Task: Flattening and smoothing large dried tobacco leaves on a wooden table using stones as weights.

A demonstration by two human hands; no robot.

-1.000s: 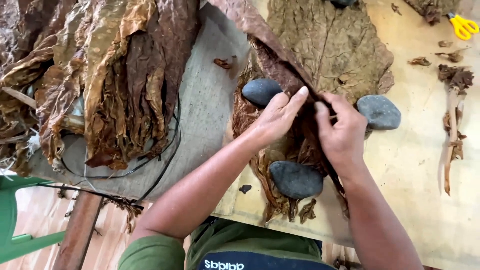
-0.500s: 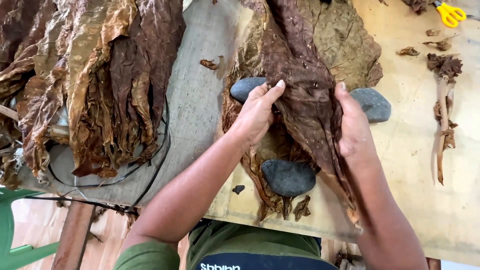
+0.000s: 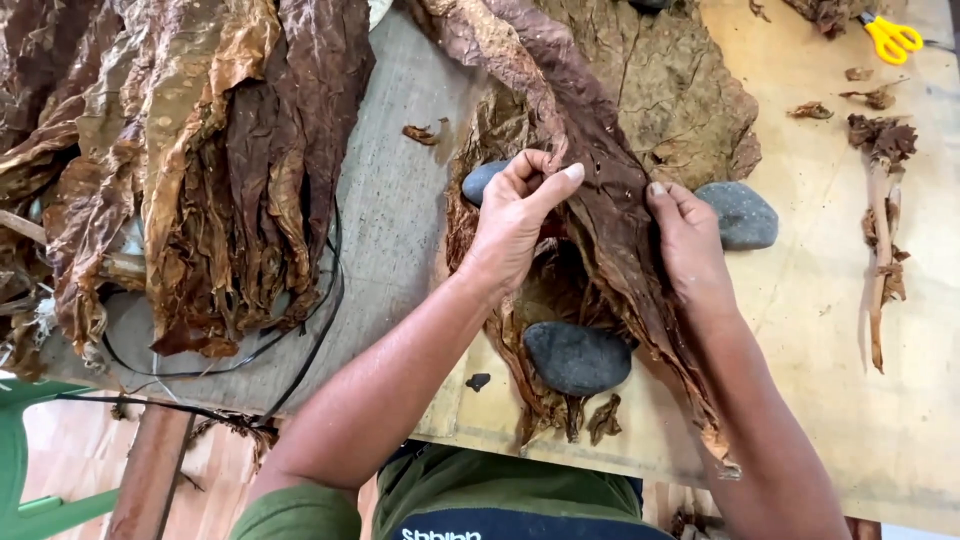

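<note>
Dry, wrinkled, matt brown leaf [image 3: 600,200], smooth matt grey stones [image 3: 577,357], pale scuffed wooden surface [image 3: 830,330], glossy yellow plastic scissors [image 3: 892,38]

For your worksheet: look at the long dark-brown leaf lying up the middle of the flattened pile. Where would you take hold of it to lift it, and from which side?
Take the long dark leaf by its two long edges, as the left hand and right hand do, probably coming from the near side. It is thin, crinkled and likely fragile, and stones flank it, so a light pinch grip on the free margins seems safest.
</note>
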